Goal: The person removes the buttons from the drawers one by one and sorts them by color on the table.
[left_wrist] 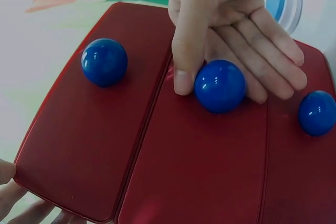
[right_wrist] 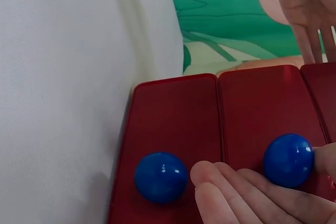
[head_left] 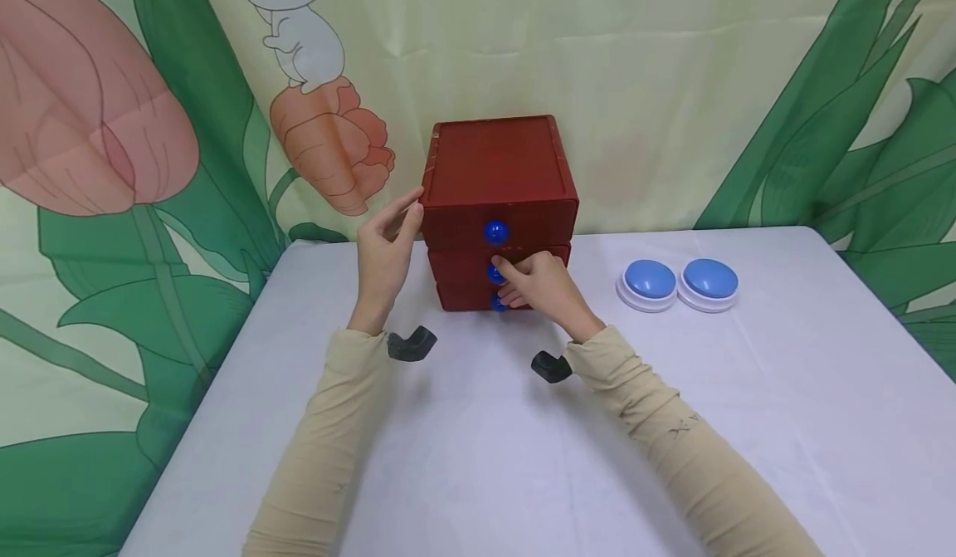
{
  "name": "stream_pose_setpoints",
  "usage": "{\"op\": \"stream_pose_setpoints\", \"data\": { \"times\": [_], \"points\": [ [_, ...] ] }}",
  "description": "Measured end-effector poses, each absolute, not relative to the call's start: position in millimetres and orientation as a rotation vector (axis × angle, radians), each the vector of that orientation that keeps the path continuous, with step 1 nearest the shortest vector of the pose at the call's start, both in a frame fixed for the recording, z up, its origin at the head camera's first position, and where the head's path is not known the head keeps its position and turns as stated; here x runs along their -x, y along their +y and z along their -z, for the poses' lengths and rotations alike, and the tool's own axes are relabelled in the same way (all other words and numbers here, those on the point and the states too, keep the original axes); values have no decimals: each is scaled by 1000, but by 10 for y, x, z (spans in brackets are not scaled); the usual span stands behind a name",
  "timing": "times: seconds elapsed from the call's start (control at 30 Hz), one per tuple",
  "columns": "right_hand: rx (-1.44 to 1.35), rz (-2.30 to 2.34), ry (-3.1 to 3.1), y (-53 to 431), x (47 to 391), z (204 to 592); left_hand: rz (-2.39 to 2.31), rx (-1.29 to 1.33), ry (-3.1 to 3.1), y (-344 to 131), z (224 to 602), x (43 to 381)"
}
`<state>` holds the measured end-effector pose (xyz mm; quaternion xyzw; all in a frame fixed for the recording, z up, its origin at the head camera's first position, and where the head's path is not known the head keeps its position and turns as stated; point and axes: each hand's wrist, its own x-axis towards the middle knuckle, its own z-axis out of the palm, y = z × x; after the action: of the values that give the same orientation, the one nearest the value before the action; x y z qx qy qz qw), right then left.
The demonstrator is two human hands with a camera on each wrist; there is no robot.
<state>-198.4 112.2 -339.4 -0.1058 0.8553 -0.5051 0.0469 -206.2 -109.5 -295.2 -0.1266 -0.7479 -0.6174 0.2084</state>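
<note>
A dark red drawer box stands on the table, its three drawer fronts facing me, each with a round blue knob. My right hand pinches the middle knob between thumb and index finger, while its other fingers extend past it toward the bottom knob. Above them is the top knob, untouched. At the box's upper left side, my left hand rests its extended fingers against the edge by the top drawer. All three drawer fronts look closed in the left wrist view.
Two blue push buttons on white bases sit side by side to the right of the box. A white cloth covers the table. Behind it hangs a printed curtain with plants and a rabbit.
</note>
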Motion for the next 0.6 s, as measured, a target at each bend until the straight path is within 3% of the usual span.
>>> {"op": "stream_pose_setpoints", "data": {
  "times": [0.6],
  "points": [
    [316,1503,2564,1144,1879,3395,1714,333,-2100,-1124,3019,2146]
  ]
}}
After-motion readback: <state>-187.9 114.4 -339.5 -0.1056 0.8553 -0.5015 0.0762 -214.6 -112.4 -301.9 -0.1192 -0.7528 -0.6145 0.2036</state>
